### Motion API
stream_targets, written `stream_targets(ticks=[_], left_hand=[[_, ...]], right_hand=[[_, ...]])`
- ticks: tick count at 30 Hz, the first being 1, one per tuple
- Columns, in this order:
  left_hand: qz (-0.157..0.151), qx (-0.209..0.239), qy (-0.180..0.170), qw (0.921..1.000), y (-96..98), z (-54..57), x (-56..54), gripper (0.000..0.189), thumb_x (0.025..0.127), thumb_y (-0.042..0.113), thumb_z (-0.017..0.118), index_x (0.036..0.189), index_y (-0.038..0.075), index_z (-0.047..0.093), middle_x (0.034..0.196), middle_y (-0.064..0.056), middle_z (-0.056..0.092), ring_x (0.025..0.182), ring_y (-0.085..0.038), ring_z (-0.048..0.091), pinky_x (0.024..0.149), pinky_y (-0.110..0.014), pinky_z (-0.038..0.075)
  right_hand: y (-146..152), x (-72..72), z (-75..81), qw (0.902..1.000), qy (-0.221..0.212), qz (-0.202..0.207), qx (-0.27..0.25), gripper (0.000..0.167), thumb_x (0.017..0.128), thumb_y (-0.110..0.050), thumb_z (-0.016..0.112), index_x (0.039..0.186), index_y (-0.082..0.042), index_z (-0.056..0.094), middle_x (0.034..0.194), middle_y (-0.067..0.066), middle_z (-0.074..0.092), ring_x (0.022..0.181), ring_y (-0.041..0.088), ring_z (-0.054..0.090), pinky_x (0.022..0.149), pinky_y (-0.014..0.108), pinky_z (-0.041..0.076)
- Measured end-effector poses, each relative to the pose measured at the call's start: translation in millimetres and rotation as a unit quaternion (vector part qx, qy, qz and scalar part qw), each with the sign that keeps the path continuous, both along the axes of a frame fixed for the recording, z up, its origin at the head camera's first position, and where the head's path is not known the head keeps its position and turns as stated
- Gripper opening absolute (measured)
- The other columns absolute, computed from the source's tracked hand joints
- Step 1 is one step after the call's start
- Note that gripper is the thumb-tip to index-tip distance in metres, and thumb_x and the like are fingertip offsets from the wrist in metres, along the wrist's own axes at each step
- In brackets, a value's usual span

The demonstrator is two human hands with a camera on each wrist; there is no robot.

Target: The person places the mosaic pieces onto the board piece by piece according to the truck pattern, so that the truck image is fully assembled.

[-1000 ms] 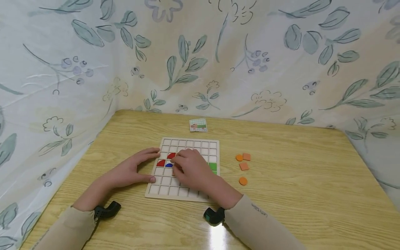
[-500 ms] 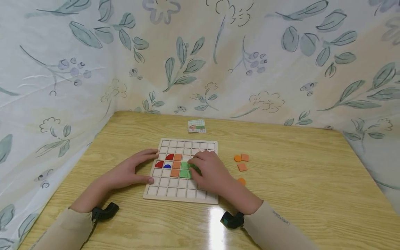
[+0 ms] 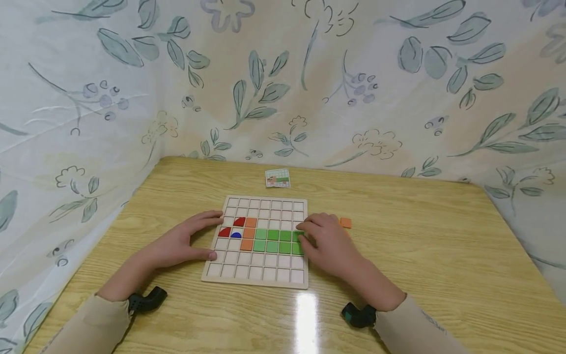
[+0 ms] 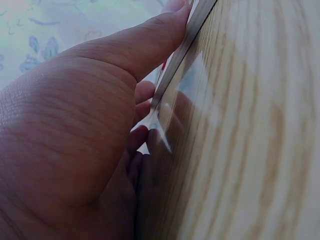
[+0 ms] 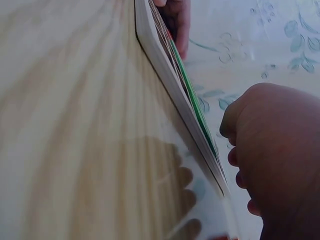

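A wooden grid board (image 3: 256, 275) lies on the table, also seen edge-on in both wrist views. My left hand (image 3: 183, 241) rests at its left edge, thumb and fingers spread along the rim (image 4: 177, 62). My right hand (image 3: 332, 246) hovers at the right edge, its loosely bent fingertips over the last green squares; I see nothing held in it. On the board sit red quarter circles (image 3: 224, 232), a blue half circle (image 3: 236, 235), a column of orange squares (image 3: 249, 233) and two rows of green squares (image 3: 272, 241).
A small printed card (image 3: 277, 178) with a coloured grid picture lies behind the board. To the right, one loose orange square (image 3: 346, 223) shows; the other loose orange pieces are mostly hidden by my right hand. A patterned cloth (image 3: 283, 98) rises behind the table.
My right hand has moved right across the board, from the red and orange pieces past the green squares to the right edge, uncovering them. My left hand stays at the left edge.
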State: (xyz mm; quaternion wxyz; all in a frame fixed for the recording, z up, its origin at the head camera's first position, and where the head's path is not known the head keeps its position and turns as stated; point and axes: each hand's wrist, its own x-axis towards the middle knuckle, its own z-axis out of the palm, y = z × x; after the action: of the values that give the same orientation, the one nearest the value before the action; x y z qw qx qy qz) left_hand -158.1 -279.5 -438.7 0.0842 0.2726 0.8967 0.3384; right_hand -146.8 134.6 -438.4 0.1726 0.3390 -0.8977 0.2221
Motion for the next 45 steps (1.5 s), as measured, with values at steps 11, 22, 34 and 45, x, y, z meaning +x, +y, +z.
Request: stream_targets(ticks=[11,22,34,45], left_hand=[[-0.001,0.0,-0.004,1.0,0.2,0.3,0.9,0.087,0.091,0.047,0.09,0.163,0.017,0.053,0.175,-0.002,0.036,0.163,-0.039,0.026,0.122,-0.07,0.025],[-0.001,0.014,-0.012,0.9998,0.0,-1.6,0.3,0.087,0.089,0.044,0.092,0.163,0.016,0.054,0.175,-0.003,0.036,0.163,-0.038,0.026,0.123,-0.069,0.024],[-0.001,0.006,-0.002,1.0,-0.4,-0.7,0.0,0.087,0.09,0.045,0.092,0.162,0.016,0.055,0.175,-0.003,0.037,0.162,-0.038,0.027,0.122,-0.068,0.026],[-0.002,0.007,-0.007,1.0,-0.6,-2.3,-1.9,0.087,0.09,0.046,0.091,0.163,0.018,0.054,0.175,-0.003,0.036,0.163,-0.038,0.026,0.122,-0.069,0.025]], right_hand=[[49.6,5.8,-7.2,0.9991,0.028,-0.028,-0.013,0.016,0.094,-0.011,0.081,0.109,-0.007,0.083,0.104,0.004,0.075,0.097,0.024,0.068,0.085,0.046,0.051],[85.2,9.1,-11.4,0.9989,0.021,-0.038,-0.019,0.012,0.091,-0.007,0.082,0.102,-0.008,0.084,0.106,0.007,0.077,0.101,0.03,0.07,0.09,0.053,0.054],[116.8,16.7,-16.2,0.9971,0.042,-0.061,-0.02,0.019,0.086,0.0,0.084,0.103,-0.009,0.083,0.103,0.005,0.071,0.092,0.027,0.062,0.079,0.046,0.052],[122.3,18.1,-16.5,0.996,0.018,-0.083,-0.026,0.017,0.088,-0.003,0.085,0.104,-0.01,0.083,0.098,-0.002,0.071,0.084,0.016,0.059,0.071,0.038,0.05]])
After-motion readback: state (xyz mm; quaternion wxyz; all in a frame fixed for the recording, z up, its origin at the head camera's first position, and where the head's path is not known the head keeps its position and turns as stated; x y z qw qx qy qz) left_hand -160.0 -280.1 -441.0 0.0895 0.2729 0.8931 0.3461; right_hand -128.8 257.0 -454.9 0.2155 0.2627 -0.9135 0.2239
